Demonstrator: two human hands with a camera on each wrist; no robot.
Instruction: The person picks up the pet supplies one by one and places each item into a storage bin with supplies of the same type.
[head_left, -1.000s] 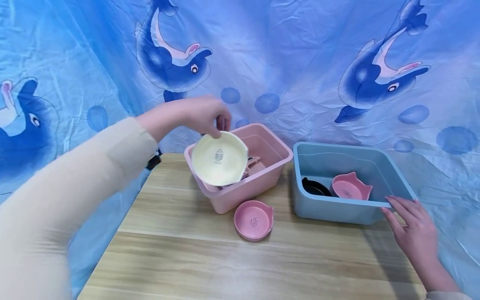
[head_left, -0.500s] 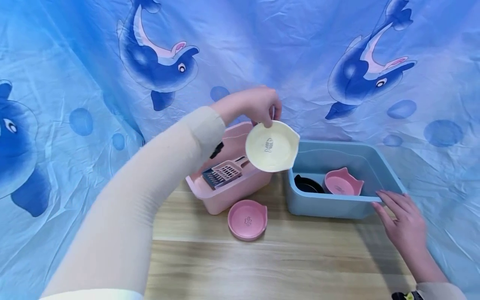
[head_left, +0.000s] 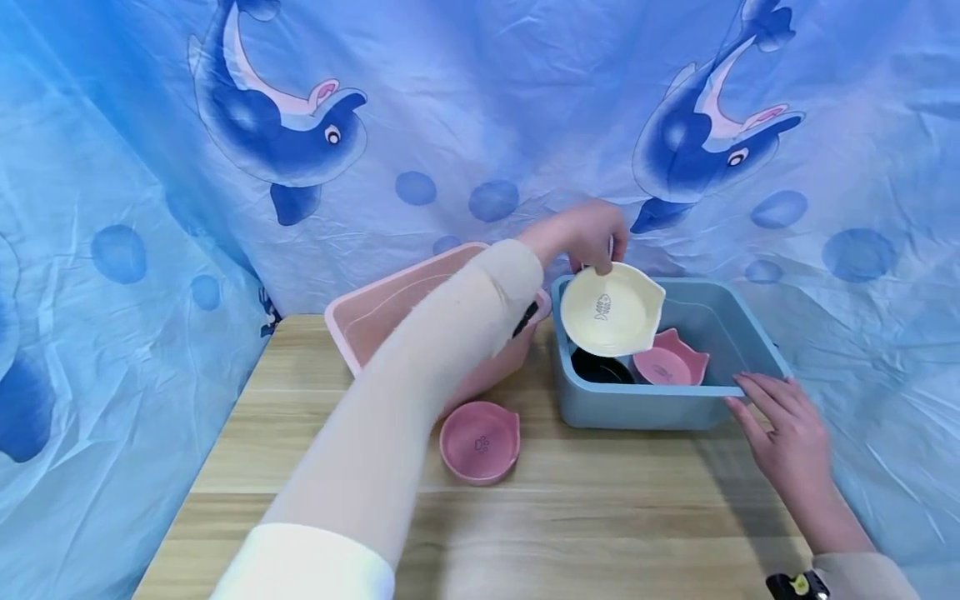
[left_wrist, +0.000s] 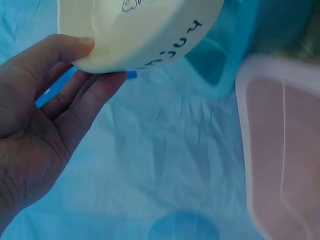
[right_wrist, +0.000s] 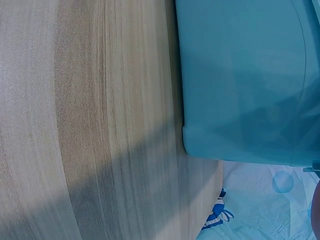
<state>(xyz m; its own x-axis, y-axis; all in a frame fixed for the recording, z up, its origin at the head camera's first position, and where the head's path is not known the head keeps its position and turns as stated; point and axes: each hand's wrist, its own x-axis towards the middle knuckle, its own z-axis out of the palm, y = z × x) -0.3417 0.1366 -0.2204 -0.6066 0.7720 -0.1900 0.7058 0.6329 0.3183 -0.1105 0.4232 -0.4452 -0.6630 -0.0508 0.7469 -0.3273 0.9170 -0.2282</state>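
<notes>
My left hand point(head_left: 596, 233) pinches the rim of a cream bowl point(head_left: 611, 312) with a fish-bone print. It hangs tilted over the left part of the blue bin point(head_left: 645, 408), overlapping the bin's back rim in the head view. In the left wrist view, thumb and fingertips hold the bowl's edge, and dark lettering runs along its outer side. Inside the bin lie a black bowl point(head_left: 596, 367) and a pink cat-eared bowl point(head_left: 667, 365). At the bin's front right corner, my right hand point(head_left: 787, 429) holds the rim, fingers on top and thumb against the front.
A pink bin point(head_left: 375, 312) stands left of the blue one, its inside largely covered by my left sleeve. In front of it, a pink bowl point(head_left: 480, 446) with a paw print sits on the wooden table point(head_left: 600, 517). A dolphin-printed sheet point(head_left: 450, 100) hangs behind.
My left hand has carried the cream bowl rightward from over the pink bin to over the blue bin. My sleeve now covers the scoops in the pink bin. The right hand keeps its hold.
</notes>
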